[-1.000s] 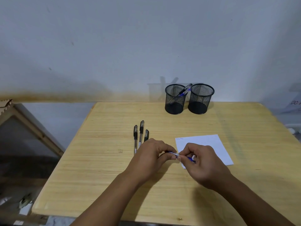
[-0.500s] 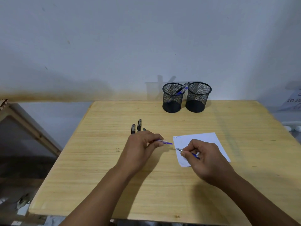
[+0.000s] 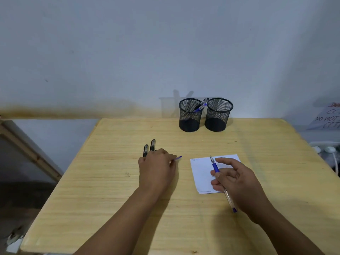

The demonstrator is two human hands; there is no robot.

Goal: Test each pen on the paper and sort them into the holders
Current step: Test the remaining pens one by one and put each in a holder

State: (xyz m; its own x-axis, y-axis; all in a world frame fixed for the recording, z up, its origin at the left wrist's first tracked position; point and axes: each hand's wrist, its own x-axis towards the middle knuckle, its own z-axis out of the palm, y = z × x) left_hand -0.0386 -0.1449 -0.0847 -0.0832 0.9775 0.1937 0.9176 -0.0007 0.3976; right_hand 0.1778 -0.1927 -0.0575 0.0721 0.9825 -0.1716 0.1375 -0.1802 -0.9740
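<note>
Since a second ago hands are pulled apart: cap is off, right hand (image 3: 237, 181) is now carrying the uncapped blue-grip clear-barrel pen (image 3: 219, 173) over the white paper sheet (image 3: 202, 173), tip pointing to 12 o'clock, apparently just above the sheet, contact unclear. Left hand (image 3: 156, 168) is sitting at 9 o'clock of the paper, pinching the small blue pen cap (image 3: 178, 158), fingers curled. Right-hand fingers are loosely curled round the barrel.

Step in hand, judging: testing this pen. Next move is calling for tip down on bare paper below the faint scribbles (image 3: 195, 159) at the sheet's top-left, short stroke, then recap and drop into a holder.

Counts: two black mesh cylindrical holders (image 3: 189, 115) at 12 o'clock on the light wooden table (image 3: 110, 190), touching or nearly; one blue pen (image 3: 200, 105) leaning in the left one, right one (image 3: 219, 115) seemingly empty. Two black-capped pens (image 3: 149, 147) are showing behind the left hand; any third is hidden.
</note>
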